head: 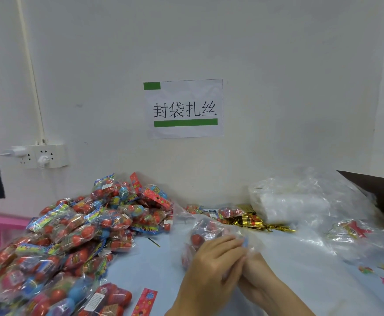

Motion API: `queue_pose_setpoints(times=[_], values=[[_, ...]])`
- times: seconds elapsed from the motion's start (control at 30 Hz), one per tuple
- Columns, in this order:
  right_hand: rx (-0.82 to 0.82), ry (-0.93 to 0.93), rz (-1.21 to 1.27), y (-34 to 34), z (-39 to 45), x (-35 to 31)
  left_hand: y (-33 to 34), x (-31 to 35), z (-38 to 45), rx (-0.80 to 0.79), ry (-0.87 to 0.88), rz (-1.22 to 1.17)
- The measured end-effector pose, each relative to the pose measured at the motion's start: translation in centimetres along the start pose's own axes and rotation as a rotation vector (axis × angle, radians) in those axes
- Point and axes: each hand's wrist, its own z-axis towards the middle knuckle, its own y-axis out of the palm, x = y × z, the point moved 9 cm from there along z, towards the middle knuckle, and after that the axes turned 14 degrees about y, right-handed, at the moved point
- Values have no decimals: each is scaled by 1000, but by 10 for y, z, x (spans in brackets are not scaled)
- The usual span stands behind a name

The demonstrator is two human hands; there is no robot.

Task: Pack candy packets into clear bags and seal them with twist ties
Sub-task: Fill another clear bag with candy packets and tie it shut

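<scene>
Your two hands meet low and right of centre over a pale blue counter (154,265). Your left hand (211,258) lies on top, its fingers (229,245) curled around a clear bag (206,229) that holds red candy packets. Your right hand (258,273) sits just beneath and beside it, partly hidden by the left hand and by the plastic; its fingers seem to close on the same bag, though exactly how they grip cannot be told. The bag rests on the counter just beyond your hands. To your left, a large heap of candy packets (77,233) in red, blue and yellow spreads from the wall towards the near edge. Behind the bag, near the wall, lies a bundle of gold twist ties (255,222), with one filled packet (231,212) touching it. To the right, a crumpled stack of clear bags (300,201) lies against the wall. A paper sign (183,108) with green bars and Chinese characters hangs on the white wall above, and a power strip (40,155) is mounted at the left.
</scene>
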Motion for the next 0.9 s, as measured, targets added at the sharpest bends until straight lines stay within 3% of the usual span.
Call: queue_pose_setpoints(times=[0.17,0.3,0.4,0.47,0.63,0.8,0.9], values=[[-173,20,68,20,-3,-10,-18,-32,-11,87,-300,-127],[-128,-10,76,16,0,-13,-41,-80,-51,257,-787,45],[-94,-24,99,11,1,-15,-34,-117,-99,204,-1206,-85],[-95,-36,77,12,0,-16,-16,-125,-116,128,-1331,-271],[-66,-103,78,8,-4,-20,20,-113,-116,-55,-1236,-533],[-69,-36,138,9,-8,-13,34,-96,-102,-105,-1026,-642],[-53,-18,150,10,-9,-13,28,-94,-96,-82,-984,-597]])
